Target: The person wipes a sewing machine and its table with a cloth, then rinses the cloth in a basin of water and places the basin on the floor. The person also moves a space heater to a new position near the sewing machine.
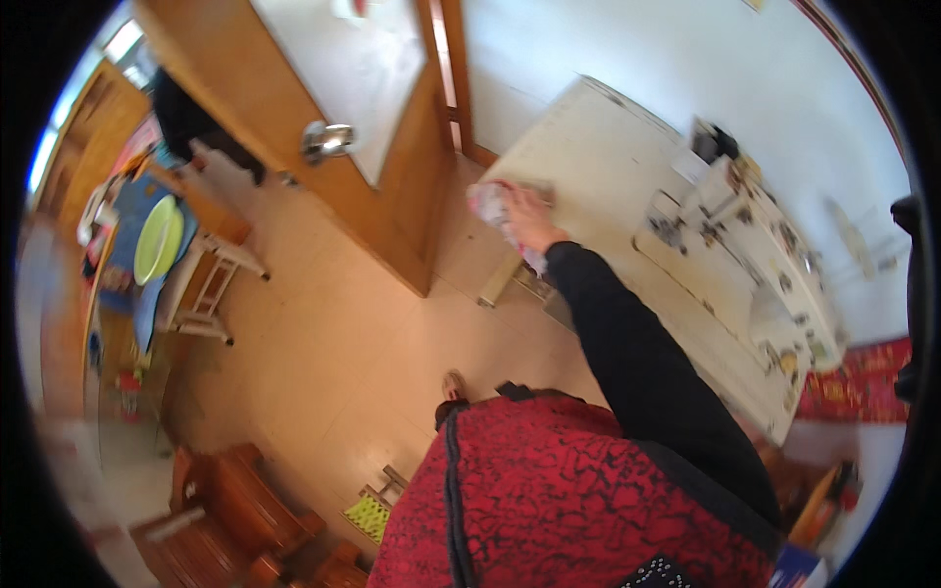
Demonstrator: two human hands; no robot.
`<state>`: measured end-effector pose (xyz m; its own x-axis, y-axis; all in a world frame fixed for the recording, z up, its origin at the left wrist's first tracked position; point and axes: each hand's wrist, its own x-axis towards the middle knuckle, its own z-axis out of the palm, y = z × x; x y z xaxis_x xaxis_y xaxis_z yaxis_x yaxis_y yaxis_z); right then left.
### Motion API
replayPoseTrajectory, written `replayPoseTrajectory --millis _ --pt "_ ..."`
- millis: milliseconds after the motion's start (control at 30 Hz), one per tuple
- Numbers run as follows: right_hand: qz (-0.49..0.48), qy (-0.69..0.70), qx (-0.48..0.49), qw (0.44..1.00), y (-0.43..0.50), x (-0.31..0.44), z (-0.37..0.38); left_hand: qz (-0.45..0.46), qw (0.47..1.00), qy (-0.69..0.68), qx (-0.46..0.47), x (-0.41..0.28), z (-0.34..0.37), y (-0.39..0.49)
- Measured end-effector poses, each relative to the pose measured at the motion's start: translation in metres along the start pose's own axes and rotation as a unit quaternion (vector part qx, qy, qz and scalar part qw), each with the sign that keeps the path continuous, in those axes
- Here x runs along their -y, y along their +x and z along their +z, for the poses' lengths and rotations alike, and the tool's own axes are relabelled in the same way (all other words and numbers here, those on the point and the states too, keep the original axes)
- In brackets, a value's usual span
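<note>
My right hand (531, 220), at the end of a black sleeve, presses a crumpled pink and white cloth (489, 204) against the near left end of a sewing machine table (588, 147). Part of the cloth hangs over the table's edge. An industrial sewing machine (779, 250) is set on the same table, to the right of the hand. Its thread guides and the metal parts by the needle are blurred. My left hand is out of view.
An open wooden door (390, 220) with a round metal knob (327, 141) stands beyond the table. At left, a light green basin (159, 239) rests on a blue-covered surface. Carved wooden furniture (220, 514) and a small stool (371, 511) are near me. A person in dark clothes (195, 117) is behind the door.
</note>
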<state>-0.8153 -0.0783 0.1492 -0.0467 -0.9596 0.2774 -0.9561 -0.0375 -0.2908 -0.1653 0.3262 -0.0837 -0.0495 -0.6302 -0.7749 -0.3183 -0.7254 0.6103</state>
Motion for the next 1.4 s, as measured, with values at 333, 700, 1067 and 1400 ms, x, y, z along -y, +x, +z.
replayPoseTrajectory --millis 333,700,1067,1400 --pt "0.27 -0.012 -0.056 0.961 -0.025 -0.061 -0.034 -0.019 0.999 -0.031 -0.015 -0.212 -0.122 0.083" --pt "0.224 -0.041 -0.033 0.973 0.057 -0.121 -0.012 -0.134 0.99 -0.039 -0.008 -0.185 -0.086 0.055" --pt "-0.031 0.092 -0.039 0.995 0.048 -0.001 0.005 -0.079 0.994 -0.075 0.02 -0.301 -0.025 0.112" --pt "0.119 0.098 -0.082 0.985 -0.03 -0.008 -0.028 -0.065 0.993 -0.093 -0.007 -0.304 -0.106 0.189"
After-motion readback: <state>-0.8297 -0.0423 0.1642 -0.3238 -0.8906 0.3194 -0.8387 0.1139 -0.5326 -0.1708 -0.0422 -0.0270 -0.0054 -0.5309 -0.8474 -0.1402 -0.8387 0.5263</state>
